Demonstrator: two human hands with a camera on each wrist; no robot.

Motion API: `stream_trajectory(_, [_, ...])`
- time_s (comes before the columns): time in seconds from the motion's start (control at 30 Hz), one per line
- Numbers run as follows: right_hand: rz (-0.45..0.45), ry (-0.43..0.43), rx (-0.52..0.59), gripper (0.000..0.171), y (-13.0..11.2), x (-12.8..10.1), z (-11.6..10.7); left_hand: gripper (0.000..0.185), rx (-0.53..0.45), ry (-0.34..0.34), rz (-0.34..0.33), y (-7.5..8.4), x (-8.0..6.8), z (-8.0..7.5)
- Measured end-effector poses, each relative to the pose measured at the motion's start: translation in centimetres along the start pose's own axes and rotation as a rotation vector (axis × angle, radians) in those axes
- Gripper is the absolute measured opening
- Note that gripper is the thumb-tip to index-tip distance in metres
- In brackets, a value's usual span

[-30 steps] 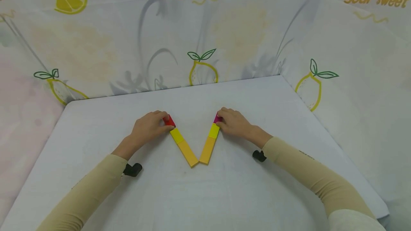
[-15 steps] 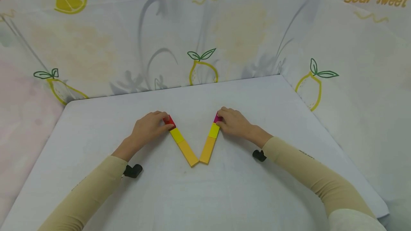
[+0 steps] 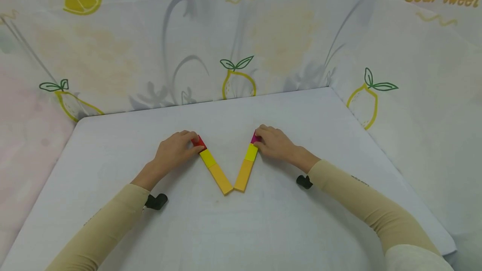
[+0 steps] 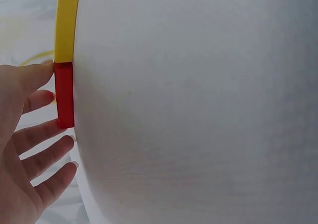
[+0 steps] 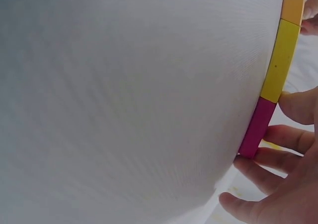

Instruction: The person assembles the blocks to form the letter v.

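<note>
Flat blocks lie end to end in two rows on the white table, forming a V whose orange tips meet nearest the person. In the left row, an orange block [image 3: 221, 180], a yellow block [image 3: 207, 159] and a red block [image 3: 201, 143] follow each other. My left hand [image 3: 174, 149] pinches the red one, thumb at its joint with the yellow, fingers at its far end. The right row has an orange block [image 3: 243, 176], a yellow block [image 3: 251, 152] and a magenta block [image 5: 257, 128]. With thumb and fingertips, my right hand [image 3: 277, 144] holds the magenta block.
The white table [image 3: 263, 229] fills the lower view, its back edge against a lemon-printed cloth [image 3: 143, 53]. A black wrist device [image 3: 156, 201] shows under the left sleeve, another black device [image 3: 304, 182] under the right.
Over the last second the left thumb has shifted slightly along the red block. Both hands otherwise stay in place, and the V of blocks looks the same.
</note>
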State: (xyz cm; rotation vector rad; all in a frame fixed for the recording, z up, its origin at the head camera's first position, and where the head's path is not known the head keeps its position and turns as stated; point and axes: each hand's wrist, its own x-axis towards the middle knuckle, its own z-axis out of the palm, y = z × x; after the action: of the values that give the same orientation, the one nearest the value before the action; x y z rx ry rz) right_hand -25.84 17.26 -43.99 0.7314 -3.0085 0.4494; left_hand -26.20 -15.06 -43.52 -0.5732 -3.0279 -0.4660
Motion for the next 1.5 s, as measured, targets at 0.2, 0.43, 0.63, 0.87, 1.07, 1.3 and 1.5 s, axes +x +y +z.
stream_trajectory(0.2, [-0.001,0.001,0.000,0.020,0.04,0.04,-0.01,0.023,0.002,0.008,0.007,0.03,-0.06,0.05])
stream_trajectory(0.43, [0.008,-0.010,-0.005,0.021,0.05,0.06,-0.03,0.024,-0.010,0.001,0.000,0.08,-0.17,0.10])
stream_trajectory(0.63, [0.007,-0.008,-0.002,0.021,0.03,0.03,-0.03,0.024,0.003,0.000,-0.013,0.20,-0.31,0.23])
stream_trajectory(0.87, [0.002,-0.004,-0.003,0.021,0.00,-0.03,-0.01,0.025,0.004,0.007,-0.011,0.24,-0.39,0.23])
stream_trajectory(1.07, [-0.006,0.003,-0.004,0.020,-0.02,0.00,-0.10,0.026,0.001,0.024,-0.005,0.21,-0.36,0.28])
stream_trajectory(1.3, [-0.004,0.002,-0.007,0.021,-0.03,0.04,-0.27,0.023,-0.020,0.016,-0.013,0.35,-0.53,0.35])
stream_trajectory(1.5, [0.025,-0.023,0.002,0.021,-0.09,0.16,-0.54,0.026,-0.002,-0.004,-0.019,0.68,-0.76,0.41])
